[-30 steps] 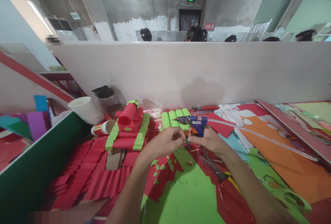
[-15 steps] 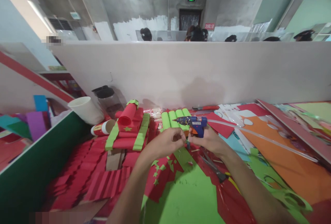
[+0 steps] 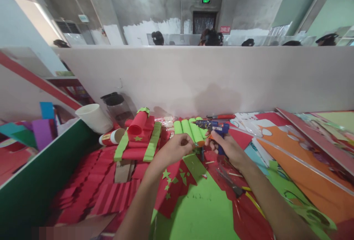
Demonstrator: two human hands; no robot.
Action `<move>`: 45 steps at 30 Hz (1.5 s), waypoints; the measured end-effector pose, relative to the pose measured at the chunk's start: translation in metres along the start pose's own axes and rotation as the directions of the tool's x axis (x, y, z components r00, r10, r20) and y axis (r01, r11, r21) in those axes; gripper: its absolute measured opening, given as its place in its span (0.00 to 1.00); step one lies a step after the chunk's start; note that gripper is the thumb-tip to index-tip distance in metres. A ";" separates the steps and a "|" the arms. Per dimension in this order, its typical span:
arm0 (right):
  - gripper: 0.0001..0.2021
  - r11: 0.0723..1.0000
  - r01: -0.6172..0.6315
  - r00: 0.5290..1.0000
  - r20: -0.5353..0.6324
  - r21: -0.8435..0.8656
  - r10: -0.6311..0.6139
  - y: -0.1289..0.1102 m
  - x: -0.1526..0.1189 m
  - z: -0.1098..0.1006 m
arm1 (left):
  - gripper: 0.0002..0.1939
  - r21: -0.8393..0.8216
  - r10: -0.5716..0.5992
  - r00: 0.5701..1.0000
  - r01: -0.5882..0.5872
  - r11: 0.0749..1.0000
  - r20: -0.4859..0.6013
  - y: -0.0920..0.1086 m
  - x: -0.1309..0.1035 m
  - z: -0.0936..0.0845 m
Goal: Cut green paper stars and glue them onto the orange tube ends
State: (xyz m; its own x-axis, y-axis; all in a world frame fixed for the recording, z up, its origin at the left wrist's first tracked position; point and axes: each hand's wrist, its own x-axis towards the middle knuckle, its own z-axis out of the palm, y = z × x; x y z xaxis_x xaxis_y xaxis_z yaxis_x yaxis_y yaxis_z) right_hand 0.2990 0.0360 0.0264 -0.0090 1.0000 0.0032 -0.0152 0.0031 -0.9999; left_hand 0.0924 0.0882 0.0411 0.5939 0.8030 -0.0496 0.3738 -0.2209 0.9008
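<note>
My right hand (image 3: pixel 225 144) is wrapped round the handle of a blue hot glue gun (image 3: pixel 220 127), its dark nozzle pointing left. A long clear glue stick (image 3: pixel 301 160) trails from behind the gun to the right. My left hand (image 3: pixel 178 147) is closed in a pinch just left of the gun; whatever lies between its fingertips is too small to make out. Behind both hands lie several green paper rolls (image 3: pixel 188 127). Below them are a green sheet (image 3: pixel 204 210) and red paper with small green stars (image 3: pixel 168 181). Scissors (image 3: pixel 233 186) rest beside my right forearm.
A red and green paper model (image 3: pixel 141 136) stands left of my hands, near a paper tube (image 3: pixel 112 137), a white cup (image 3: pixel 94 117) and a lidded clear jug (image 3: pixel 114 105). Folded red paper strips (image 3: pixel 91 181) cover the left. Orange sheets (image 3: pixel 304 158) lie right. A white partition (image 3: pixel 177 77) rises behind.
My right hand has moved slightly right with the glue gun, away from my left hand. My left hand has shifted a little left and stays pinched.
</note>
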 end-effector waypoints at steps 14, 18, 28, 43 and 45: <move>0.24 0.853 0.064 0.990 -0.076 -0.517 -0.121 -0.009 -0.017 -0.031 | 0.05 -0.120 0.002 0.978 -0.027 0.992 -0.209 -0.003 0.001 -0.011; 0.18 0.669 0.021 0.961 -0.169 -0.743 -0.218 -0.018 -0.020 -0.026 | 0.05 -0.115 0.038 0.977 -0.064 0.991 -0.210 -0.005 0.000 -0.009; 0.16 0.462 0.139 0.944 -0.024 -0.876 -0.329 -0.028 -0.022 -0.017 | 0.05 -0.042 0.071 0.965 -0.084 0.996 -0.252 0.004 -0.004 -0.009; 0.13 0.502 0.212 0.940 0.035 -0.838 -0.339 -0.035 -0.022 -0.012 | 0.06 0.000 0.095 0.967 -0.098 0.995 -0.235 0.005 -0.004 -0.008; 0.13 0.490 0.211 0.939 0.036 -0.846 -0.342 -0.035 -0.023 -0.013 | 0.06 0.004 0.096 0.967 -0.098 0.995 -0.234 0.005 -0.005 -0.008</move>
State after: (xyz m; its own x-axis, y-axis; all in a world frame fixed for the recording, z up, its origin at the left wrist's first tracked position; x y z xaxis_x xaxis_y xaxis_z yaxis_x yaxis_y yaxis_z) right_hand 0.3124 0.0132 0.0613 -0.0395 0.9374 0.3460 0.8364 0.2204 -0.5018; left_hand 0.0856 0.0876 0.0498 0.4437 0.8853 0.1393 0.3165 -0.3003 0.8998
